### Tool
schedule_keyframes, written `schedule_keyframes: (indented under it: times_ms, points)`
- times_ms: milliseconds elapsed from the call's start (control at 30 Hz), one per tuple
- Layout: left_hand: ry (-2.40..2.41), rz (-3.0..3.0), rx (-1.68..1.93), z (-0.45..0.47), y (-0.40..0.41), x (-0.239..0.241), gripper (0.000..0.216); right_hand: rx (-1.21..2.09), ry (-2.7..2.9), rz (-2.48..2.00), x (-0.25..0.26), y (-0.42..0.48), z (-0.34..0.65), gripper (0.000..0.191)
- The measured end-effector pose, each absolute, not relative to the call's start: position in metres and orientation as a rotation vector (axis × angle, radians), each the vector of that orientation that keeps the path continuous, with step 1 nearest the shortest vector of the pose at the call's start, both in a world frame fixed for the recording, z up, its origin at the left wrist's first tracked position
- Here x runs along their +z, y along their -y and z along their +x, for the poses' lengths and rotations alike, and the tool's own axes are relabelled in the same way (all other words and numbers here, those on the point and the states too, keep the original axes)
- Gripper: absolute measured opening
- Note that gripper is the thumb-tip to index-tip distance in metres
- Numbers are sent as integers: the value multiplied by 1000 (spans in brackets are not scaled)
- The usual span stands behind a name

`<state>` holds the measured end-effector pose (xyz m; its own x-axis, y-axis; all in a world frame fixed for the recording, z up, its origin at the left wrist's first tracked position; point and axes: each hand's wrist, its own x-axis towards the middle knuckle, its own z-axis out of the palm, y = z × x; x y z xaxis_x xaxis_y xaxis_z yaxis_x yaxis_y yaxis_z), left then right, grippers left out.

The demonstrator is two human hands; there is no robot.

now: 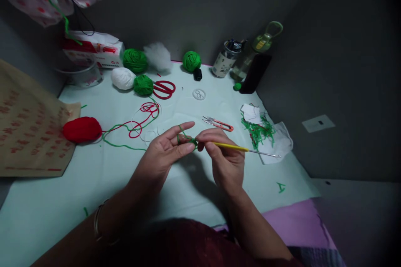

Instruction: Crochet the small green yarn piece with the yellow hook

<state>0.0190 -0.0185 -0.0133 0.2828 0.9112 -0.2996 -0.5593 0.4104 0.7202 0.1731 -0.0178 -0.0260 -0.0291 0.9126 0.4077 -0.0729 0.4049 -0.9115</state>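
Handwork above the front half of a bench [188, 110]. The left hand [163, 150] pinches a small green yarn piece [194, 142] near its thumb tip; a strand loops about its extended index finger, probably to keep the yarn taut. The right hand [227, 156] grips a yellow-handled hook [234, 147] pen-fashion, presumably for fine control. One metal end points toward the bench's right edge; the other, at the green piece, is hidden by the fingers. A slack green strand [125, 147] approaches from the left side, an arrangement likely to let it feed freely. A red yarn ball [82, 129] lies near the left edge. Orange-handled snips [224, 124] lie just beyond the right hand, seemingly for easy reach. Green clippings [261, 131] are heaped near the right edge, apparently away from the work. Red-handled scissors [164, 89] rest toward the back edge.
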Motion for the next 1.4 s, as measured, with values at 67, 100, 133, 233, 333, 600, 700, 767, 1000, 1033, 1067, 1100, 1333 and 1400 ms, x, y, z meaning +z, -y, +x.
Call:
schedule_keyframes:
  times_ms: [67, 100, 133, 233, 333, 600, 700, 767, 1000, 1033, 1067, 1100, 1333, 1400]
  points:
    - [-752, 504, 1028, 18, 18, -12, 55, 968, 1338, -818, -28, 17, 175, 17]
    - [-743, 482, 1010, 17, 17, -12, 55, 980, 1320, -814, -29, 17, 176, 16]
    - [-734, 459, 993, 16, 16, -12, 55, 1001, 1294, -812, -29, 16, 177, 16]
    - [-679, 417, 950, 14, 15, -13, 48, 1109, 1161, -814, -26, 14, 180, 13]
    - [-632, 440, 951, 13, 15, -13, 41, 1222, 1052, -817, -22, 12, 182, 13]
    - [-743, 595, 1051, 20, 20, -14, 45, 1145, 1192, -767, -30, 17, 174, 12]
    - [-737, 581, 1040, 20, 20, -15, 51, 1142, 1193, -775, -32, 17, 175, 12]
    - [-733, 570, 1021, 19, 19, -15, 53, 1158, 1172, -784, -31, 16, 176, 12]
    - [-817, 617, 1105, 22, 21, -17, 51, 911, 1343, -915, -27, 19, 175, 14]
    - [-828, 617, 1111, 23, 21, -17, 50, 861, 1364, -943, -27, 20, 174, 15]
    - [-834, 615, 1113, 23, 22, -17, 49, 827, 1370, -963, -27, 21, 173, 16]
    - [-839, 609, 1111, 24, 23, -17, 48, 810, 1368, -971, -27, 21, 173, 16]
    - [-830, 590, 1086, 22, 22, -16, 44, 1129, 1157, -850, -33, 14, 177, 12]
    - [-827, 598, 1083, 21, 20, -17, 45, 1194, 1085, -830, -33, 13, 179, 11]
